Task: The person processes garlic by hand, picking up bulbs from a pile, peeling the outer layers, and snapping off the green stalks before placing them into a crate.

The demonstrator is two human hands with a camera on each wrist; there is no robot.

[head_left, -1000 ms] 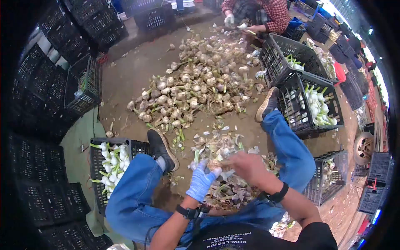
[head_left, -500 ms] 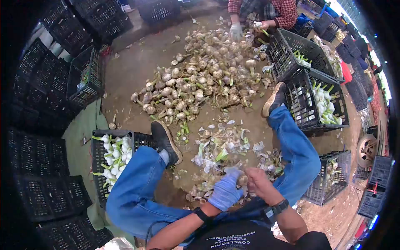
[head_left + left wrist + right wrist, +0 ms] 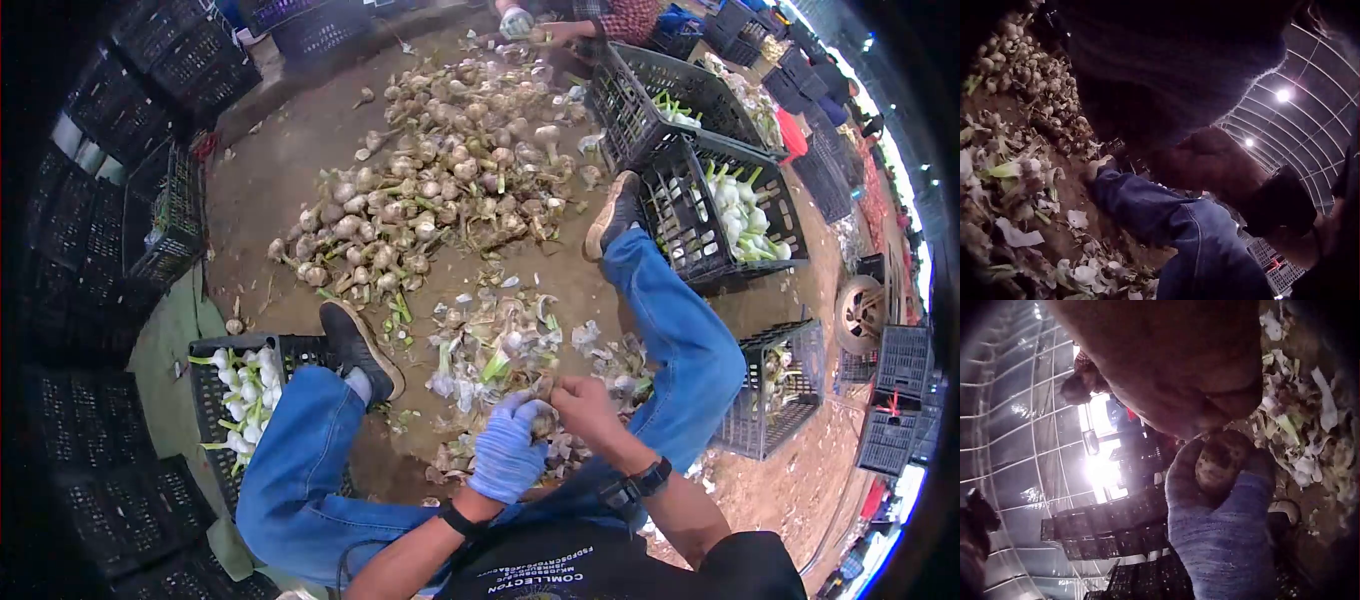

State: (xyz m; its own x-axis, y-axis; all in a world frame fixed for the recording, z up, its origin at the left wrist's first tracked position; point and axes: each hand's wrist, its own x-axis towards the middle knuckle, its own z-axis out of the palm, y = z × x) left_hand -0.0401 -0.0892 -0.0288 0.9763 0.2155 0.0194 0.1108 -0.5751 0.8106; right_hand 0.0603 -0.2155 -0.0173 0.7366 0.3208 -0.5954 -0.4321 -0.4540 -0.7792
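My left hand (image 3: pixel 508 456), in a pale blue knit glove, grips a brownish garlic bulb (image 3: pixel 1219 464) between thumb and fingers. The bare right hand (image 3: pixel 592 410) is curled against the same bulb and pinches at its outer side; its fingertips are mostly hidden. In the right wrist view the bulb's rough face shows between the gloved thumb and fingers, with the right hand close above. Below both hands lies a heap of peeled garlic skins and leaves (image 3: pixel 500 345). The left wrist view is dark, with the glove's dim underside filling its top.
A big pile of unpeeled garlic (image 3: pixel 440 185) lies ahead. Cleaned white bulbs fill a black crate (image 3: pixel 205 400) on the left and another crate (image 3: pixel 735 215) on the right. Stacked black crates (image 3: pixel 100 400) line the left side. Another person's gloved hand (image 3: pixel 516 22) works beyond the pile.
Both hands first moved closer to my body and together round the bulb; since then they have stayed close on it while the head view shifted. The other person's gloved hand reached into the pile, then lifted.
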